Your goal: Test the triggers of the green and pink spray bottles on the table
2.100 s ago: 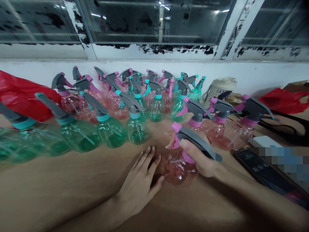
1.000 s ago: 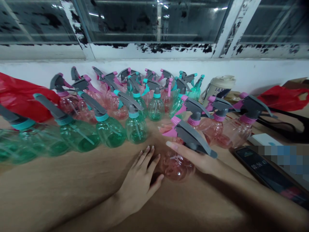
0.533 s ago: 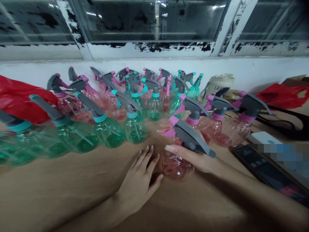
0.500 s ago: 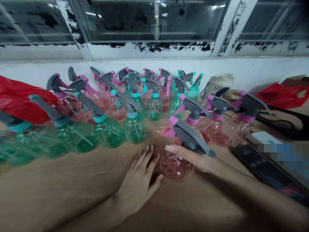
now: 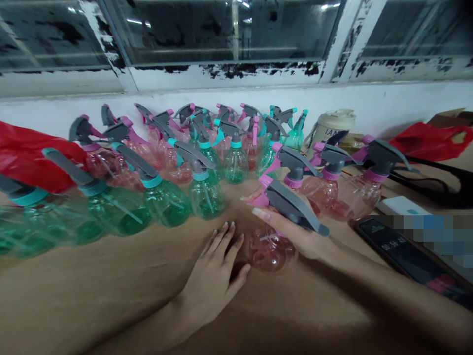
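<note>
A clear pink spray bottle [image 5: 272, 251] with a grey and pink trigger head stands on the wooden table in front of me. My right hand [image 5: 295, 231] is wrapped round its neck, just under the trigger head; the far fingers are partly hidden behind it. To the left, my left hand [image 5: 216, 276] lies flat on the table, fingers stretched out, close to the bottle's side and holding nothing. Just beyond the left hand stands a green spray bottle [image 5: 207, 199] with a turquoise collar. Another pink spray bottle [image 5: 294, 170] is right behind the held one.
Rows of green and pink spray bottles [image 5: 166, 202] fill the left and back. At right are a phone [image 5: 406, 256], a white box [image 5: 402, 206], a black strap [image 5: 443, 182], a cup [image 5: 334, 123] and a red bag [image 5: 428, 142]. Another red bag [image 5: 33, 158] is far left.
My right hand has shifted very slightly on the pink spray bottle's neck, and its trigger head has tipped a little. The left hand stays in place; the view has moved slightly.
</note>
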A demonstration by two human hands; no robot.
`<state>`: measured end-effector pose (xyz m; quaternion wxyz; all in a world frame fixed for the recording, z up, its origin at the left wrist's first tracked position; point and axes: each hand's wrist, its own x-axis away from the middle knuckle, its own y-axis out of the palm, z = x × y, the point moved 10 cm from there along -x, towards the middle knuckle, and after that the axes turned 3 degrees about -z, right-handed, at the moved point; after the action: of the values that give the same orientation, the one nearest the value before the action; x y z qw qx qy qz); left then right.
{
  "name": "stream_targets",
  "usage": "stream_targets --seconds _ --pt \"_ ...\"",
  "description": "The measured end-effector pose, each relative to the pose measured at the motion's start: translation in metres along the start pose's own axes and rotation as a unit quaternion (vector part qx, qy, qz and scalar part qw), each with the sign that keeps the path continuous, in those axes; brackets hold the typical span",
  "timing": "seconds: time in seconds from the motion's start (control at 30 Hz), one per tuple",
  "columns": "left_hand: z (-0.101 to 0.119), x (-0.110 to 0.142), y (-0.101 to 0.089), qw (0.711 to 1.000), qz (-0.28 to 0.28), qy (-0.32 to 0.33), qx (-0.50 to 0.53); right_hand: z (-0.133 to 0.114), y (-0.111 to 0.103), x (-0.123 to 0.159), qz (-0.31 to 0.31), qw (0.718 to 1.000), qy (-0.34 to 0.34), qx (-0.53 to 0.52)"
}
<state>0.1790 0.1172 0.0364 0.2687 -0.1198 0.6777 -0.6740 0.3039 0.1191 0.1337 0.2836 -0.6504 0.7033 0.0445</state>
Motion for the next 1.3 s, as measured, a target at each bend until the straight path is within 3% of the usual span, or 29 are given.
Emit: stream_targets --seconds 0.2,0.6,1.3 --pt "0.0006 -0.0005 -0.0005 1.0 0.001 0.001 -0.003 -0.0037 -0.0016 -0.0004 0.019 0.999 -0.024 -0.013" --pt "0.0033 -0.0009 0.0008 1.0 0.0 0.0 -0.007 0.0016 -0.0024 0.0002 0.023 1.0 0.0 0.003" --pt "0.0051 -0.0038 -0.0001 1.0 -0.005 0.009 -0.009 -0.0014 0.0029 -0.0023 -0.032 0.999 0.005 -0.005"
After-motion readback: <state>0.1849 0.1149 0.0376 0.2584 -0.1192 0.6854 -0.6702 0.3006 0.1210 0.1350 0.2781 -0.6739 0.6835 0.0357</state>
